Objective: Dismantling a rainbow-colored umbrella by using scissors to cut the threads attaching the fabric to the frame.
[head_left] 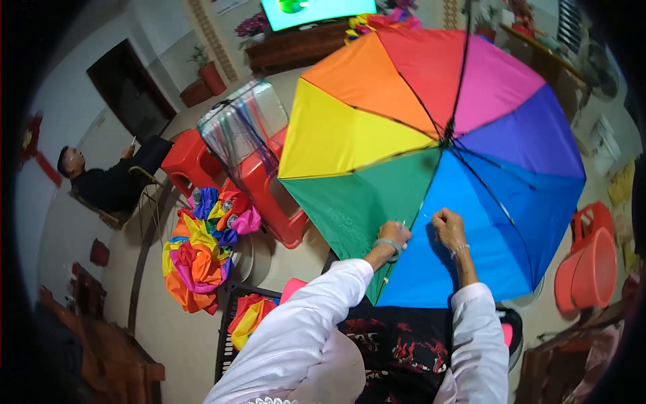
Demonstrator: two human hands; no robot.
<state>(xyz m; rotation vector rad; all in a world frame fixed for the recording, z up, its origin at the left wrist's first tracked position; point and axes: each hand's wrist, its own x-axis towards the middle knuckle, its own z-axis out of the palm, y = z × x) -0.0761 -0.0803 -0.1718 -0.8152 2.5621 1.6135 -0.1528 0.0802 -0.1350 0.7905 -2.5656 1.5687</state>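
Note:
An opened umbrella (377,128) with rainbow-coloured panels spreads before me, its inside, dark ribs and shaft (459,81) facing me. At the seam between the green and blue panels, my left hand (393,237) is closed on the umbrella, by a rib. Just right of it, over the blue panel, my right hand (449,232) has its fingers pinched together. A tiny pale sliver shows at those fingertips, too small to name. Both wrists wear bracelets. The umbrella's lower edge reaches down toward my lap.
Bundled rainbow fabric (198,252) is heaped at left, beside red plastic stools (269,195) bearing a clear-wrapped package (245,118). More fabric lies in a black crate (225,330). A red bucket (585,276) stands at right. A person (111,172) sits far left.

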